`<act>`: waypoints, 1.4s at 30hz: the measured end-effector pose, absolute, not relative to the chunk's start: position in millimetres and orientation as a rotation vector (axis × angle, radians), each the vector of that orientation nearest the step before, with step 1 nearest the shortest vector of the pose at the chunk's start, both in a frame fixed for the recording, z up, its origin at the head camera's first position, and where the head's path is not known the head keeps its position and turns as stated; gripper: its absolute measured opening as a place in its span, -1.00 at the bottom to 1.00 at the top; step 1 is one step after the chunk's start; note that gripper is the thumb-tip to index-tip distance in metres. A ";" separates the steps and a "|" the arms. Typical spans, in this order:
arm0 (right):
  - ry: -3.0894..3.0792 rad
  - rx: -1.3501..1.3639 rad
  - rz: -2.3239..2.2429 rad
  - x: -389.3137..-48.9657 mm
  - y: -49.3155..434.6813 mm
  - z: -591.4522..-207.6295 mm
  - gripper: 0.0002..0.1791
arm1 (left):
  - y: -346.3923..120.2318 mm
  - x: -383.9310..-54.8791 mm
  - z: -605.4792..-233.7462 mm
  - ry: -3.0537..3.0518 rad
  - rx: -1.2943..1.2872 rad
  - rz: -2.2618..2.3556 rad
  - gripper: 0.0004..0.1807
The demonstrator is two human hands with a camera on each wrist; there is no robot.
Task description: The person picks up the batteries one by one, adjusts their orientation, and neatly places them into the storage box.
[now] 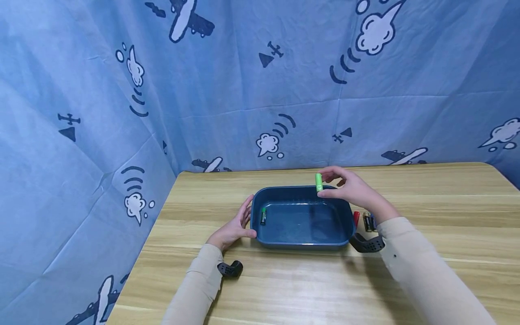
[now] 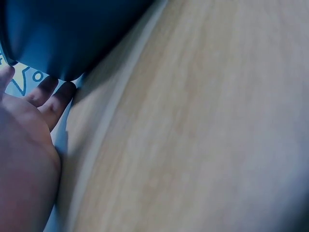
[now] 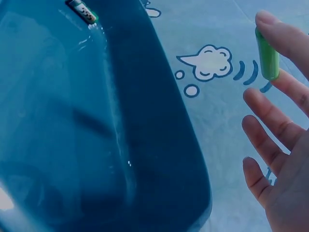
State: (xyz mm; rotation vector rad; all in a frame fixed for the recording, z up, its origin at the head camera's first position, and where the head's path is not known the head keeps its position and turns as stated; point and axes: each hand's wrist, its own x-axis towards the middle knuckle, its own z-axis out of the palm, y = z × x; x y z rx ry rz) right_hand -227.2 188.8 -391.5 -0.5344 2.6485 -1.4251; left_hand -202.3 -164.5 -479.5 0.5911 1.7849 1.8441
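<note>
My right hand (image 1: pixel 351 186) pinches a light green battery (image 1: pixel 318 182) between thumb and index finger. The battery stands roughly upright over the back rim, and the other fingers are spread in the right wrist view. Below it is a dark blue rectangular tub (image 1: pixel 300 245). A black-and-green battery (image 1: pixel 263 216) lies inside near the tub's left end. My left hand (image 1: pixel 233 228) rests against that left end, thumb at the front corner and fingers along the outer wall. In the left wrist view its fingertips (image 2: pixel 67 89) meet the tub's wall.
Right of the tub, partly behind my right wrist, lie a red battery (image 1: pixel 356 218), black-and-gold batteries (image 1: pixel 367 222) and a blue item (image 1: pixel 373 222). Everything rests on a wood-grain table (image 1: pixel 292 289). A blue printed curtain (image 1: pixel 227 81) hangs behind and to the left.
</note>
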 end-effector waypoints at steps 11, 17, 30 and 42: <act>2.601 -0.555 -1.493 -228.3 174.2 -386.9 -0.39 | -165.3 -204.9 -482.6 1.793 0.589 1.838 0.27; 2.615 -0.575 -1.497 -233.1 169.7 -392.3 -0.39 | -164.4 -204.6 -481.6 1.787 0.591 1.845 0.27; 2.517 -0.582 -1.607 -236.4 150.0 -393.3 -0.39 | -167.1 -202.9 -482.6 1.794 0.562 1.836 0.25; 2.515 -0.606 -1.594 -239.8 131.1 -402.7 -0.40 | -165.2 -202.1 -479.8 1.796 0.564 1.837 0.22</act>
